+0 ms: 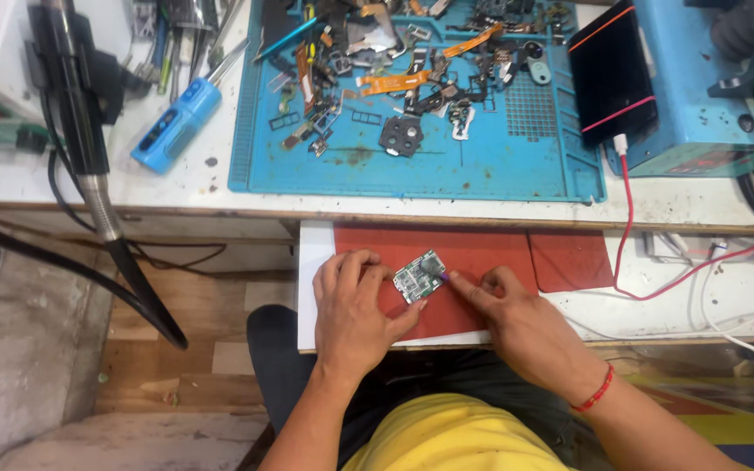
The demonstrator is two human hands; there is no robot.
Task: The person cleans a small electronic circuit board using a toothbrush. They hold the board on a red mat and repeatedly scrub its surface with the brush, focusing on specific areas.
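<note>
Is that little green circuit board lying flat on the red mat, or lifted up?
Flat: the circuit board rests on the red mat, the left hand pinning it.
</note>
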